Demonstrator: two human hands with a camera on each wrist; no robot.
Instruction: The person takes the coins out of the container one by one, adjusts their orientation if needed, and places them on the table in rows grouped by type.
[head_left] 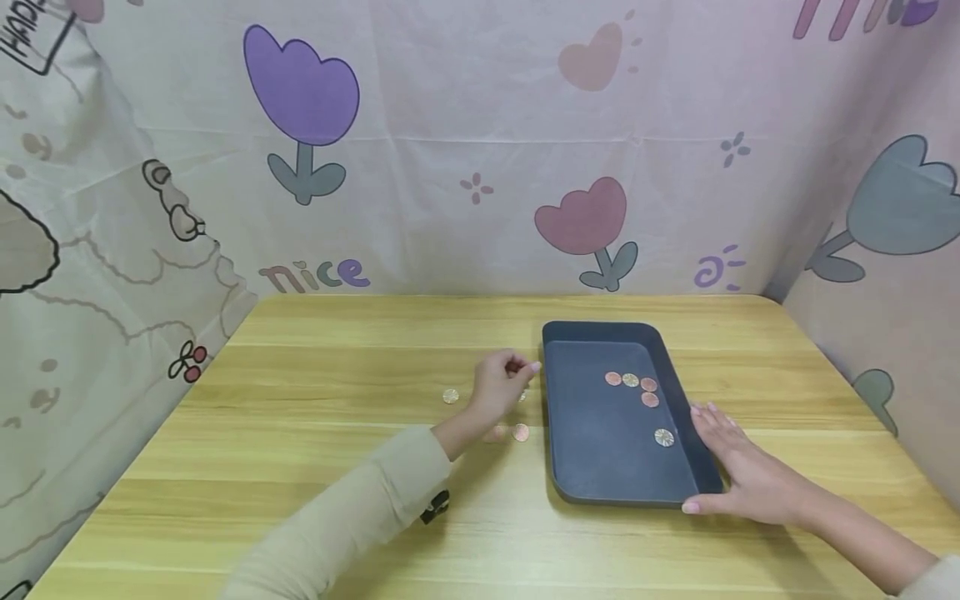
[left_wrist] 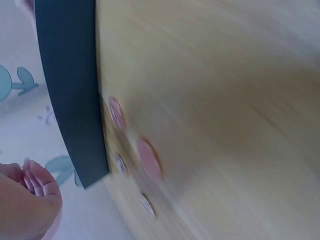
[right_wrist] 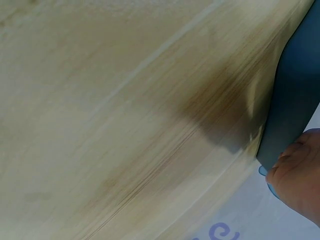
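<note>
A dark grey rectangular tray lies on the table, with several coppery and pale gold coins inside, among them a gold coin near its right wall. My left hand hovers just outside the tray's left wall, thumb and fingertips brought together; whether a coin is between them does not show. Below and beside that hand, a gold coin and a copper coin lie on the wood with others. My right hand rests against the tray's near right corner, fingers extended along the right side, thumb at the front edge.
The wooden table ends at a patterned cloth hanging behind and along both sides. A small black object shows beside the left sleeve. In the left wrist view, the tray's outer wall stands close to the loose coins.
</note>
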